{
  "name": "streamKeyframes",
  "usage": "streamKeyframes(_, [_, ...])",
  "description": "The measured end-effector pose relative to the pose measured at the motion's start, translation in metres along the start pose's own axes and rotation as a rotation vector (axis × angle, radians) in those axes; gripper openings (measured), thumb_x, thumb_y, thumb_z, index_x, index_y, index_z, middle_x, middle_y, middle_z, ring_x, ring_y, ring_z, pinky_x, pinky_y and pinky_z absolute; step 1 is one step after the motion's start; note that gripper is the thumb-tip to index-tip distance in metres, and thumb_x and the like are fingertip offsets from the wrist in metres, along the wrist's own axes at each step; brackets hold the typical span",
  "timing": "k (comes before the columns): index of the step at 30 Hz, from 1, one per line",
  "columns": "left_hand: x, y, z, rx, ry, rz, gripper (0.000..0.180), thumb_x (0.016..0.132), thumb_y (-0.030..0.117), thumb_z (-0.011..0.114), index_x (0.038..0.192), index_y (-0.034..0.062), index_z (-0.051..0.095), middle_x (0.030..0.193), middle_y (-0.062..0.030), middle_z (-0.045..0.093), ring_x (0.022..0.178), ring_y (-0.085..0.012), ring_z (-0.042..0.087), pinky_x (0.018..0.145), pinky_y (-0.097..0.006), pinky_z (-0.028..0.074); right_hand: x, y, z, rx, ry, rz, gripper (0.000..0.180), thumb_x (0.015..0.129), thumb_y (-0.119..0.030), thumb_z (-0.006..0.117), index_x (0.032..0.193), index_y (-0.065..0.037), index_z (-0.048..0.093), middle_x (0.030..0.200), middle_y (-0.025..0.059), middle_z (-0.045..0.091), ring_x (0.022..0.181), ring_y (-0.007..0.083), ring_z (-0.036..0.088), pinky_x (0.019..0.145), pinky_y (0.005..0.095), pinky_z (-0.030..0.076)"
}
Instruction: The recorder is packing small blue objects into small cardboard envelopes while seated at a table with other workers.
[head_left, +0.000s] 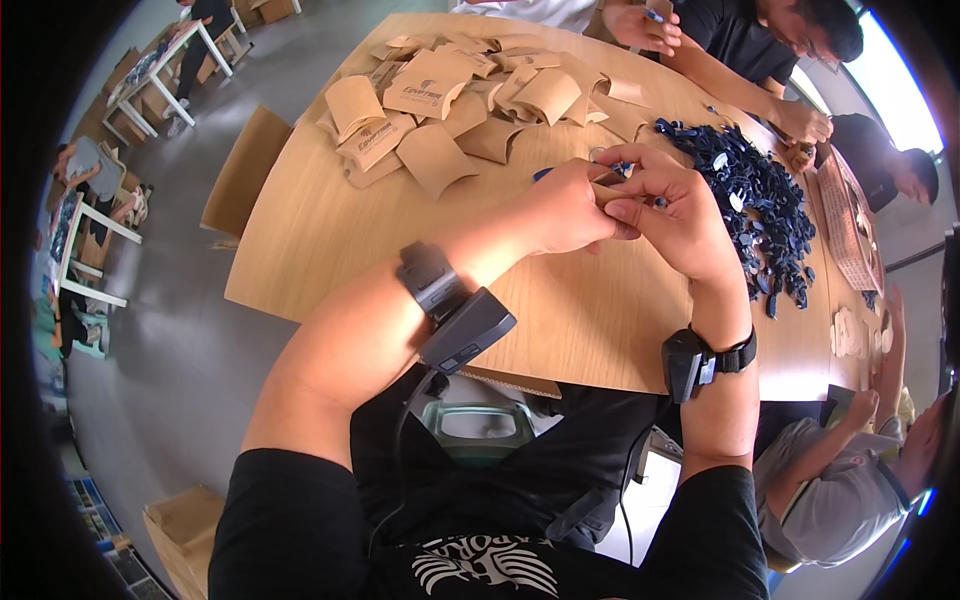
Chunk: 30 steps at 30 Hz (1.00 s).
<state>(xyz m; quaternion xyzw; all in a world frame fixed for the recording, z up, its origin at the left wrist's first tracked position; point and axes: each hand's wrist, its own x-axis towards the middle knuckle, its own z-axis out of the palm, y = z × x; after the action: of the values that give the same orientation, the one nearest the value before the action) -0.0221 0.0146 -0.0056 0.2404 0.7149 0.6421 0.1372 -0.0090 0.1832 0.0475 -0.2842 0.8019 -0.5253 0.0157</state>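
The left hand (pixel 575 210) and the right hand (pixel 678 215) are meeting above the desk (pixel 340 245), both holding a small brown cardboard piece (pixel 607 193) between their fingertips. The fingers are curling narrowly around it and hiding most of its shape, so whether anything is sitting inside is impossible to tell. A bit of blue (pixel 543 174) is showing just beyond the left hand, though whether it is touching is unclear. Ahead and to the left, a pile of brown pillow-shaped cartons (pixel 437 165) is spreading over the far part of the desk, several lying overlapped and tilted. Just to the right of the right hand, a heap of small dark blue items (pixel 755 195) is covering the surface, with a few paler pieces lying among them. A pink basket (pixel 856 245) is standing beyond that heap, near the right edge. Across the desk, a co-worker's hands (pixel 803 123) are working close together near the heap. Black devices are sitting on both wrists, the left one (pixel 468 328) looking bulkier.
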Motion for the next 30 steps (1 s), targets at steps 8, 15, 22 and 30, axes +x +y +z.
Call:
streamKeyframes(8, [-0.001,0.006,0.002,-0.143,0.022,-0.091,0.014,0.086,0.005,0.062,0.099,0.0051,0.067,0.082,-0.0004,0.065,0.069,-0.0078,0.058,0.055,-0.026,0.05,0.002,0.006,-0.002,-0.266,0.074,-0.109,0.016,0.07,-0.001,0.076,0.085,0.001,0.071,0.099,0.0102,0.069,0.079,0.0232,0.064,0.069,0.032,0.049])
streamKeyframes(15, [-0.004,0.015,-0.001,-0.149,0.113,-0.106,0.022,0.085,0.006,0.059,0.106,0.0067,0.067,0.09,-0.0009,0.067,0.073,-0.0077,0.059,0.058,-0.025,0.051,0.007,0.009,0.008,-0.534,0.318,-0.49,0.017,0.066,0.0,0.077,0.079,-0.002,0.067,0.094,0.008,0.066,0.082,0.0277,0.061,0.07,0.0352,0.05])
streamKeyframes(22, [-0.013,0.013,0.001,-0.328,0.12,-0.01,0.027,0.092,0.025,0.054,0.107,0.0044,0.062,0.085,0.0002,0.065,0.078,-0.0085,0.061,0.057,-0.025,0.048,0.006,0.007,0.007,-0.428,0.185,-0.423,0.022,0.061,0.006,0.078,0.079,-0.001,0.066,0.101,0.0094,0.064,0.081,0.0264,0.059,0.064,0.0324,0.05])
streamKeyframes(30, [-0.006,0.0,-0.006,-0.231,0.062,-0.074,0.042,0.099,0.035,0.038,0.118,0.006,0.061,0.114,-0.0049,0.065,0.101,-0.0126,0.059,0.066,-0.033,0.055,0.006,0.013,0.001,-0.419,0.186,-0.333,0.022,0.06,-0.002,0.083,0.074,-0.002,0.066,0.095,0.0077,0.065,0.082,0.0273,0.061,0.07,0.0371,0.051])
